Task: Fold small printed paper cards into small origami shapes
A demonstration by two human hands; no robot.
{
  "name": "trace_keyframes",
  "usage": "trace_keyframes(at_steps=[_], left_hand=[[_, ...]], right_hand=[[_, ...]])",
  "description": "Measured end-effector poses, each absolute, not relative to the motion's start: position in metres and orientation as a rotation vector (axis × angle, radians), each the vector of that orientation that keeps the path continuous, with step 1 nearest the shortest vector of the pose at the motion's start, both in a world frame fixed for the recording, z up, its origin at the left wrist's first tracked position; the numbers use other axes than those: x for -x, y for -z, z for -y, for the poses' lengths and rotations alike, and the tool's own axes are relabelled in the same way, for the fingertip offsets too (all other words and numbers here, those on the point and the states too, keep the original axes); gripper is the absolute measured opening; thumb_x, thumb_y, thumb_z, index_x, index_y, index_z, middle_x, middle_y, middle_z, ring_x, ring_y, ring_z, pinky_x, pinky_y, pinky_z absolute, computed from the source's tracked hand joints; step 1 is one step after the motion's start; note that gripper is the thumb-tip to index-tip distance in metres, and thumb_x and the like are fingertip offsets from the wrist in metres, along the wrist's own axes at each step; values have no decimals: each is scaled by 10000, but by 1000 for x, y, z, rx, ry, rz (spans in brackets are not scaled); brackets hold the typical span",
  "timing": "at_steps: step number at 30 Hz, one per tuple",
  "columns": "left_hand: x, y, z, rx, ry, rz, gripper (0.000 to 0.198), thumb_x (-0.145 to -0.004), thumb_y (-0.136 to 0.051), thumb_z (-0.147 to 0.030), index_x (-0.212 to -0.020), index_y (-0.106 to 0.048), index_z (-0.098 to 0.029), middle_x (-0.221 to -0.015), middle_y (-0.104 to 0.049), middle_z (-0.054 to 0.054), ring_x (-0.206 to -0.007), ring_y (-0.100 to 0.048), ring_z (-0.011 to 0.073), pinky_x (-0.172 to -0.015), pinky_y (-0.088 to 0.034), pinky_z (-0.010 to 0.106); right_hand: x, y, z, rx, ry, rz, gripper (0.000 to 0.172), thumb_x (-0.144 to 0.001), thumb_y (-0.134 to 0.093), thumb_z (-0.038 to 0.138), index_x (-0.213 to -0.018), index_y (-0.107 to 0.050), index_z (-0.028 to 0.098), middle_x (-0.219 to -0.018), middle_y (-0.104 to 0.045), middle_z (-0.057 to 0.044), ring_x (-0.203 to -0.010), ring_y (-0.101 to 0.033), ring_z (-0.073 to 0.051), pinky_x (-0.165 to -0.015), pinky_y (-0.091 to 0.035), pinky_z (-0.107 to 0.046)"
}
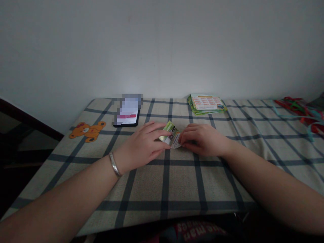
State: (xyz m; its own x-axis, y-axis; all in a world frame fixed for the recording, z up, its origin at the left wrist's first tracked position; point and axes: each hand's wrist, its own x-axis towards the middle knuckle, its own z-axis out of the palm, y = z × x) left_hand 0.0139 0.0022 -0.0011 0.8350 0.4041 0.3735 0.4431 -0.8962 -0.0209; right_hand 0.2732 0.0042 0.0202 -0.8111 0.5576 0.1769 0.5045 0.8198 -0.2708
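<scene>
A small folded piece of printed paper (173, 135), green and white, is between my two hands above the checked tablecloth. My left hand (145, 143), with a silver bangle (115, 164) on its wrist, holds the paper's left side between long, slightly bent fingers. At the other side, the curled fingers of my right hand (198, 139) pinch the paper's lower right edge. Fingers cover parts of the paper, so its full folded shape is hidden.
A phone (128, 111) with a lit screen lies at the back left. Near the wall is a stack of printed leaflets (207, 104). A bear cutout (87, 131) lies left, and colourful ribbons (301, 111) lie far right. The checked tablecloth (182, 189) covers the table.
</scene>
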Motion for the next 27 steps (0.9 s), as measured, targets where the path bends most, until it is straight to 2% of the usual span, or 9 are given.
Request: trace_keyframes(at_steps=[4, 9, 12, 17, 22, 27], left_hand=[[-14, 2, -1, 2915, 543, 655, 221, -904, -547, -220, -1052, -696, -287, -1303, -591, 20, -1335, -393, 261, -1108, -346, 515], [-14, 3, -1, 2925, 555, 656, 231, -898, -550, -207, -1059, -694, -290, -1313, -583, 19, -1330, -398, 265, -1104, -352, 518], [-14, 2, -1, 2924, 560, 658, 242, -894, -552, -194, -1063, -693, -295, -1306, -587, 16, -1321, -404, 265, -1097, -361, 520], [-15, 1, 0, 2914, 570, 657, 237, -897, -545, -204, -1043, -711, -288, -1228, -629, 20, -1242, -457, 263, -1017, -451, 477], [-14, 0, 0, 2921, 570, 666, 228, -900, -550, -217, -1043, -711, -292, -1229, -629, 15, -1235, -459, 257, -1016, -452, 474], [-14, 3, 0, 2924, 564, 701, 203, -899, -550, -217, -1035, -695, -259, -1231, -638, 8, -1240, -464, 257, -1033, -445, 468]], right_hand=[[-275, -18, -7, 787, -392, 2723, 138, -853, -567, 169, -942, -669, 192, -880, -666, -38, -853, -580, -167, -767, -441, -297], [-274, -11, -13, 815, -532, 2601, 121, -883, -554, 206, -923, -665, 179, -839, -659, -31, -797, -575, -145, -751, -434, -279], [-271, -8, -13, 912, -498, 2559, 126, -889, -550, 239, -883, -659, 176, -819, -651, -27, -759, -563, -138, -698, -416, -260], [-267, -4, -11, 1064, -414, 2493, 93, -857, -570, 228, -822, -641, 179, -753, -618, -6, -683, -525, -120, -616, -369, -234], [-264, -3, -11, 1141, -384, 2446, 68, -831, -598, 232, -808, -637, 181, -737, -601, -3, -670, -516, -118, -609, -356, -234], [-261, -2, -11, 1246, -358, 2438, 137, -837, -584, 252, -725, -608, 177, -683, -598, -2, -617, -482, -113, -565, -315, -243]])
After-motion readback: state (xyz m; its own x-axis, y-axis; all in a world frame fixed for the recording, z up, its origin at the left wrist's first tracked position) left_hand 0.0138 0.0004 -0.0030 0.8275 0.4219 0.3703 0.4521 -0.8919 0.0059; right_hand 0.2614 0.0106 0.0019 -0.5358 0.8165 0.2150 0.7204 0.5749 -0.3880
